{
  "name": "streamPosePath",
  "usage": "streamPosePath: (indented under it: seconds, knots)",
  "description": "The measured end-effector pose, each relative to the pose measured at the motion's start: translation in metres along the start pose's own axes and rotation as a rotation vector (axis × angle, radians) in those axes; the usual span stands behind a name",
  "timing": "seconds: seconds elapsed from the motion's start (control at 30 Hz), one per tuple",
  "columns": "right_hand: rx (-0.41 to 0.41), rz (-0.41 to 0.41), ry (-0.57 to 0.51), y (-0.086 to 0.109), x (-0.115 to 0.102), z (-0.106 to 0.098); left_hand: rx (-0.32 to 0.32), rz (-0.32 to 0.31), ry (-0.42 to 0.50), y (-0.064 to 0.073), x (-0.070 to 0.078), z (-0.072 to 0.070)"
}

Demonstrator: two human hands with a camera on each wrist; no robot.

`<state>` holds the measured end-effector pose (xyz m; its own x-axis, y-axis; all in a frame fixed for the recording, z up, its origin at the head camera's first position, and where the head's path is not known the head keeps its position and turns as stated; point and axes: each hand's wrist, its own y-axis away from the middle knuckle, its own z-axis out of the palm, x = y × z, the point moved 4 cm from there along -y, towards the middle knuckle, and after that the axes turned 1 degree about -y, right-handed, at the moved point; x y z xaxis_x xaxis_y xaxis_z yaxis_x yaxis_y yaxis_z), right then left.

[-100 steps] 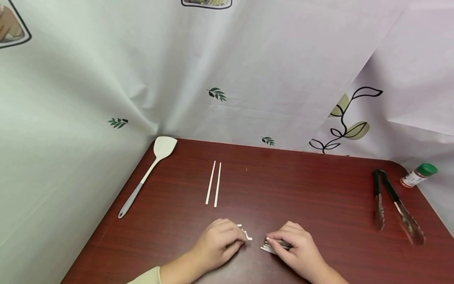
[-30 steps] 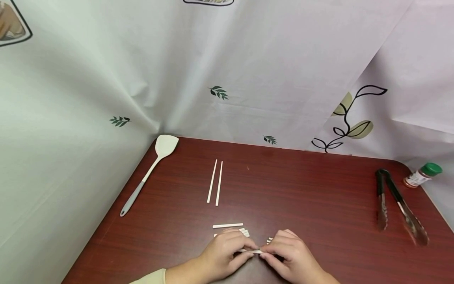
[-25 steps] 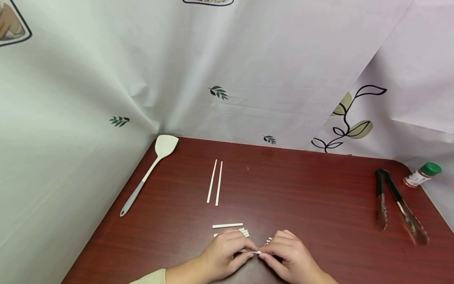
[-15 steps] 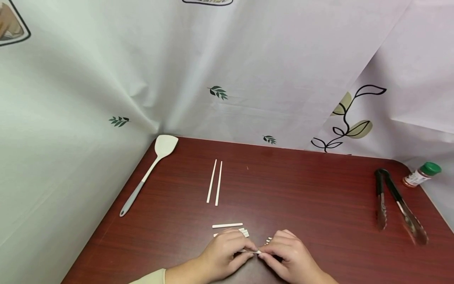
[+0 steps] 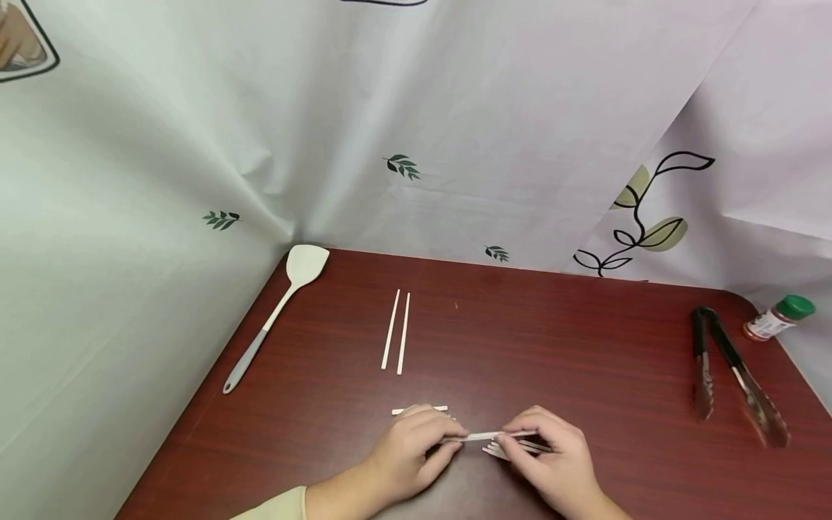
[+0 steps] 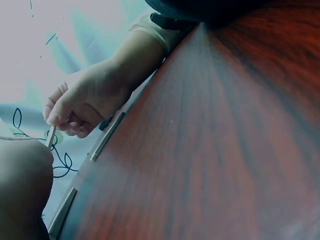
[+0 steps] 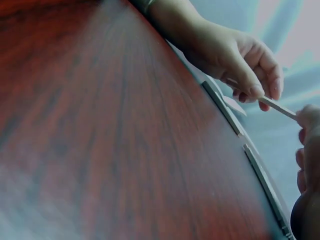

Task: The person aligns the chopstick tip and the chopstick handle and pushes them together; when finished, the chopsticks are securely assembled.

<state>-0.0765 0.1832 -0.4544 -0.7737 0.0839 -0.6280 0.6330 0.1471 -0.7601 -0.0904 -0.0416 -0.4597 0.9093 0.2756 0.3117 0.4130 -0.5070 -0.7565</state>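
Observation:
Between my two hands a thin white stick (image 5: 483,436) stretches sideways, close over the table. My left hand (image 5: 416,451) pinches its left end between thumb and fingertips. Thumb and fingers of my right hand (image 5: 552,458) pinch it farther right, and part of it runs behind those fingers. Below the right hand several short white sticks (image 5: 496,449) lie side by side on the table, partly covered. A short white stick (image 5: 440,408) shows just beyond the left hand, which hides others. The right wrist view shows the held stick (image 7: 278,107) spanning the gap between both hands.
Two long white chopsticks (image 5: 404,334) lie side by side farther back. A white spatula (image 5: 277,309) with a grey handle is at the left edge. Black-handled metal tongs (image 5: 741,372) and a green-capped spice jar (image 5: 773,319) are at the right. White cloth (image 5: 487,130) hangs behind the table.
My hands, earlier nearly fingertip to fingertip, are now farther apart and slightly farther from me. More of the stick shows between them, and the short sticks under the right hand show more.

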Motion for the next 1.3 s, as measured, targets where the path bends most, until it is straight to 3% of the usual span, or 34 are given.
streamPosePath:
  seconds: [0.17,0.33,0.47,0.57,0.7,0.83,0.97,1.13,1.3]
  knots:
    - [0.085,0.234,-0.081,0.006,0.012,-0.01,-0.059,0.07,-0.035,-0.001,0.002,0.002]
    - [0.091,0.407,-0.156,0.003,0.018,-0.01,-0.142,0.135,-0.08,0.002,0.004,0.002]
    - [0.075,0.482,-0.246,-0.002,0.021,-0.005,-0.243,0.188,-0.041,0.006,0.005,0.003]
    - [0.06,0.488,-0.258,-0.006,0.023,-0.003,-0.308,0.223,-0.031,0.008,0.006,0.005]
    - [0.012,0.544,-0.176,-0.014,0.029,-0.002,-0.312,0.234,-0.073,0.008,0.006,0.007]
    - [-0.078,0.628,-0.04,-0.023,0.039,0.001,-0.266,0.194,-0.091,0.006,0.001,0.008]
    - [-0.155,0.664,0.087,-0.04,0.049,0.005,-0.175,0.091,-0.098,0.0,-0.016,0.002]
    - [-0.238,0.726,0.121,-0.076,0.067,0.017,-0.08,-0.06,-0.127,-0.003,-0.044,-0.014]
    - [-0.301,0.803,0.153,-0.115,0.095,0.032,-0.045,-0.174,-0.187,-0.003,-0.072,-0.031]
